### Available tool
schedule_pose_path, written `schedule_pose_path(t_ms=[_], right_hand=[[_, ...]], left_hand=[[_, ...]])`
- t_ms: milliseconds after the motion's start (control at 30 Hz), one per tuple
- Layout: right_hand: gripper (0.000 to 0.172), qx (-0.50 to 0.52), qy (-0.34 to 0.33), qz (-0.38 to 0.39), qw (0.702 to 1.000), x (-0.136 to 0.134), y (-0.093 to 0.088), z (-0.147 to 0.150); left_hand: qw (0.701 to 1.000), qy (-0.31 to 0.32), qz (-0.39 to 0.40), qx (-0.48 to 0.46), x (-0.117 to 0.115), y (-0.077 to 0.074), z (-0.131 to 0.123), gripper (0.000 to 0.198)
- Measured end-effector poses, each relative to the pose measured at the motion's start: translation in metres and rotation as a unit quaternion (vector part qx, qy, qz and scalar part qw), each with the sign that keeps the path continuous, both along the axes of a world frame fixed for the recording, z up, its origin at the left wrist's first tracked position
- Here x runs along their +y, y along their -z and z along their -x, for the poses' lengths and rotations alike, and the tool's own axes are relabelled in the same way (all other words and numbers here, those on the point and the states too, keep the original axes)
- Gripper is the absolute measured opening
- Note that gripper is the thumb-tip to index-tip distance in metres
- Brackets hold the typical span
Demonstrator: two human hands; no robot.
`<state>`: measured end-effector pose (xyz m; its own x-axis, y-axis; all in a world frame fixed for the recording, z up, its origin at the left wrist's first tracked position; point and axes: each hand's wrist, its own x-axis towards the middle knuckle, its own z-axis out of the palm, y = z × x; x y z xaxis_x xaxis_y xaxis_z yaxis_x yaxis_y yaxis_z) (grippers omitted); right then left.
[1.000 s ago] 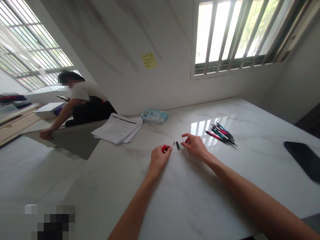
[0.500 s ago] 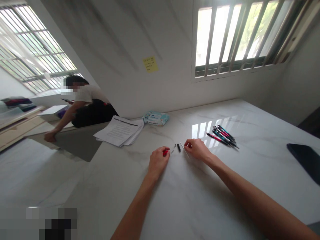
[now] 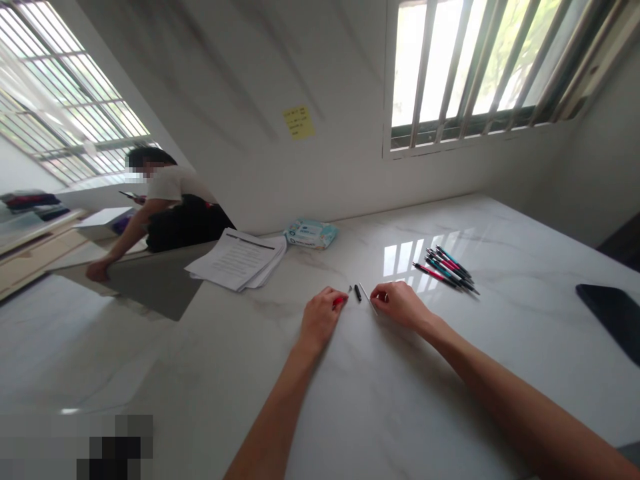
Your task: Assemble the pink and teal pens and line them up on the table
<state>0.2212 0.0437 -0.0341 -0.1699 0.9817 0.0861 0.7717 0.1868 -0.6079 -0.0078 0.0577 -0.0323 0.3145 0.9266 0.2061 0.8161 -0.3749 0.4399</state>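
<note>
My left hand [image 3: 321, 316] is closed around a red pen barrel [image 3: 339, 302], whose tip pokes out past the fingertips. Just beyond it, a small metal pen part [image 3: 350, 289] lies on the white marbled table [image 3: 345, 407]. A short black pen piece [image 3: 357, 293] rests between my two hands. My right hand [image 3: 399, 305] is curled, thumb and fingers pinched at a thin pale pen refill [image 3: 365, 291] slanting beside the black piece. The exact contact of the fingertips on the refill is hard to see.
Several click pens [image 3: 449, 270] lie in a pile behind my right hand. A dark phone-like slab [image 3: 611, 319] is at far right. Papers [image 3: 235, 260] and a blue wipes pack [image 3: 311, 234] sit near the wall. Another person [image 3: 170, 200] sits at left, an arm over a grey panel [image 3: 155, 280].
My left hand has shifted slightly right with the red barrel, toward the small metal part. My right hand stays by the refill, almost unmoved. The whole view has tilted slightly.
</note>
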Motion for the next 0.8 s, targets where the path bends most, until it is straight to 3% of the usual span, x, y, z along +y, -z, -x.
schedule_pose_path(t_ms=[500, 800], right_hand=[[0.015, -0.031, 0.008, -0.015, 0.999, -0.007, 0.0, 0.011], [0.015, -0.025, 0.001, -0.014, 1.0, -0.007, 0.0, 0.01]], left_hand=[[1.0, 0.003, -0.003, -0.003, 0.002, 0.003, -0.011, 0.023], [0.999, -0.03, -0.007, -0.015, 0.005, -0.006, -0.003, 0.025]])
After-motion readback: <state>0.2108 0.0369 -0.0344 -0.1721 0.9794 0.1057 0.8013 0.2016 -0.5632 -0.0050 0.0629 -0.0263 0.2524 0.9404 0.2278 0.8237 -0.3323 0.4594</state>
